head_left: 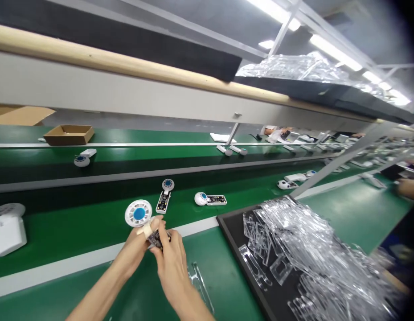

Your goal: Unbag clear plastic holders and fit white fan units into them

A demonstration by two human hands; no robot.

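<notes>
Between both hands, over the near edge of the green belt, is a white handheld fan point(139, 213) with a round slotted head and a blue centre. Its handle is uncovered and a dark circuit board shows. My left hand point(144, 236) is closed around the neck and handle, with a pale wrap on one finger. My right hand point(170, 252) grips the handle's lower end, thumb and fingers pressed on the board part. Just beyond lies a similar fan point(163, 201) with its board exposed. Under my right forearm sits a clear plastic piece point(200, 285).
A black tray point(238, 249) heaped with clear plastic parts point(303, 236) stands at the right. More fans lie along the belt, including one fan point(210, 199) ahead and another point(9, 229) at left. A cardboard box point(69, 135) sits on the far shelf. Co-workers' hands show at right.
</notes>
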